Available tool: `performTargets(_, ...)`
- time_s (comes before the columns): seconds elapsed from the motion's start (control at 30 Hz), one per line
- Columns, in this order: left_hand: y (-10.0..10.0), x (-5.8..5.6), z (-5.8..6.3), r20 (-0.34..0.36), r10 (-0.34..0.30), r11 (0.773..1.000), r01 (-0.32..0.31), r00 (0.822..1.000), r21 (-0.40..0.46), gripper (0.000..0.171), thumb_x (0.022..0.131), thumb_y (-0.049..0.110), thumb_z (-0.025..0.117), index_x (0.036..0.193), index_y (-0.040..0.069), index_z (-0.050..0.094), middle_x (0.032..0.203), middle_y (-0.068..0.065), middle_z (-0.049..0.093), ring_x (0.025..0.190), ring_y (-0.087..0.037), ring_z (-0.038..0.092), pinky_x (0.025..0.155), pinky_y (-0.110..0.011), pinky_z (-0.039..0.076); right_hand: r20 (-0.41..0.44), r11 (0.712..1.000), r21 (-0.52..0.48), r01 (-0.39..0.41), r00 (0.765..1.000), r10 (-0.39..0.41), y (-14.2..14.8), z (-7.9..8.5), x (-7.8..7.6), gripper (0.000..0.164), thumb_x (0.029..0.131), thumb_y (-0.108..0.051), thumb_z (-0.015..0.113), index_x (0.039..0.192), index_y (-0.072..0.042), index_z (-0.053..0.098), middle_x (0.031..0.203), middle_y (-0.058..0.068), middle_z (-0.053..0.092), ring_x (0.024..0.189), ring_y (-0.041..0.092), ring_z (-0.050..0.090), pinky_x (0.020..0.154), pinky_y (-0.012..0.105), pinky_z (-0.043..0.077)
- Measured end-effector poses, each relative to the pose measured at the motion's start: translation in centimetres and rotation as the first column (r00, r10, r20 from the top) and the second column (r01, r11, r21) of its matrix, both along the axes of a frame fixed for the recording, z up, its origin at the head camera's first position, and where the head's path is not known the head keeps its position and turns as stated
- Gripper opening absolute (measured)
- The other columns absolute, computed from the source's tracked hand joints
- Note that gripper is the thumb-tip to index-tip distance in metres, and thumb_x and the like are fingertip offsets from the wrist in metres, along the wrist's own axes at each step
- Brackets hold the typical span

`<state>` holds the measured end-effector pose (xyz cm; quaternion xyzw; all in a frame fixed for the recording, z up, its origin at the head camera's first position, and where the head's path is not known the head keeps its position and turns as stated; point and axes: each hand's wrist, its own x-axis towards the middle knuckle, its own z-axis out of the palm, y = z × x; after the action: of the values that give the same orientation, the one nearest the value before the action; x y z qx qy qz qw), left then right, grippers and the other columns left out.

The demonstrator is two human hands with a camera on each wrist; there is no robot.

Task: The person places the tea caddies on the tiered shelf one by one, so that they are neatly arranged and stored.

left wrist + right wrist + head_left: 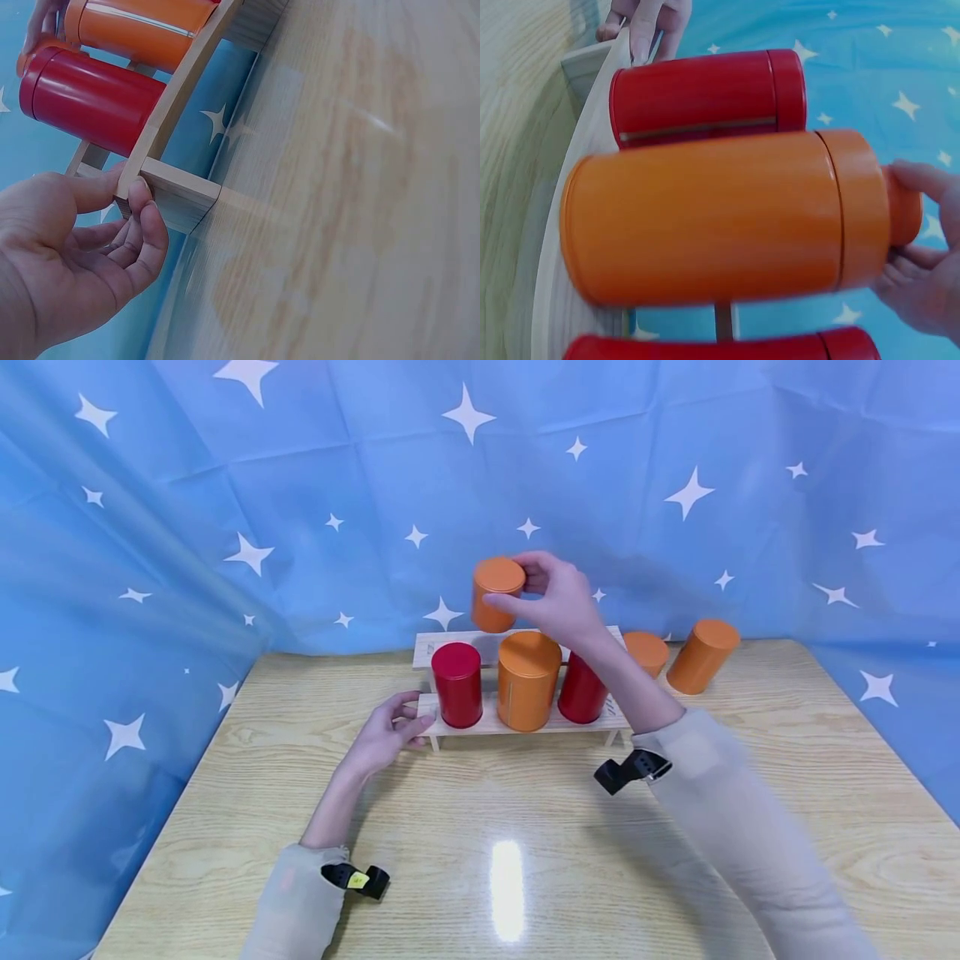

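Observation:
A small two-step wooden rack stands near the back of the table. My left hand pinches the left end of its lower step between thumb and fingers. On that step stand a red canister, a larger orange canister and a second red canister, partly behind my right forearm. Over the upper step, my right hand grips a lidded orange canister from its right side, thumb in front. In the right wrist view, the larger orange canister hides most of the held one.
To the right of the rack are two more orange canisters, one partly behind my forearm, another farther right. A blue curtain with white stars hangs behind the wooden table. Each wrist wears a black strap.

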<state>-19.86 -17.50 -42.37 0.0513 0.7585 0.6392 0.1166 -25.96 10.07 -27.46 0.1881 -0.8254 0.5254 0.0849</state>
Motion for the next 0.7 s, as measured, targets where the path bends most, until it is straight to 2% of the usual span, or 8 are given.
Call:
performTargets(0.17, 0.0, 0.0, 0.0, 0.003, 0.002, 1.0, -0.002, 1.0, -0.001, 0.063, 0.099, 0.009, 0.065, 0.151, -0.007, 0.034, 0.114, -0.021, 0.05, 0.077, -0.019, 0.064, 0.079, -0.031, 0.062, 0.039, 0.998, 0.065, -0.017, 0.999, 0.015, -1.7, -0.1, -0.6, 0.057, 0.086, -0.031, 0.082, 0.132, -0.003, 0.06, 0.12, 0.009, 0.067, 0.104, 0.022, 0.066, 0.092, 0.036, 0.056)
performTargets(0.4, 0.1, 0.0, 0.1, 0.013, 0.001, 1.0, -0.001, 1.0, -0.001, 0.063, 0.099, 0.009, 0.066, 0.151, -0.006, 0.034, 0.113, -0.021, 0.051, 0.08, -0.02, 0.064, 0.08, -0.031, 0.061, 0.105, 0.989, 0.141, -0.038, 0.994, 0.023, -3.5, -0.4, -1.2, 0.06, 0.086, -0.032, 0.082, 0.132, -0.002, 0.058, 0.119, 0.009, 0.065, 0.103, 0.021, 0.063, 0.09, 0.034, 0.056)
performTargets(0.7, -0.1, 0.1, 0.1, 0.012, -0.001, 1.0, 0.001, 1.0, -0.006, 0.063, 0.1, 0.011, 0.065, 0.151, -0.006, 0.034, 0.114, -0.021, 0.05, 0.08, -0.019, 0.064, 0.08, -0.03, 0.061, 0.13, 0.978, 0.203, -0.04, 0.991, 0.013, -5.1, -1.0, -1.7, 0.059, 0.086, -0.031, 0.082, 0.131, -0.003, 0.058, 0.117, 0.009, 0.065, 0.104, 0.021, 0.061, 0.089, 0.034, 0.055)
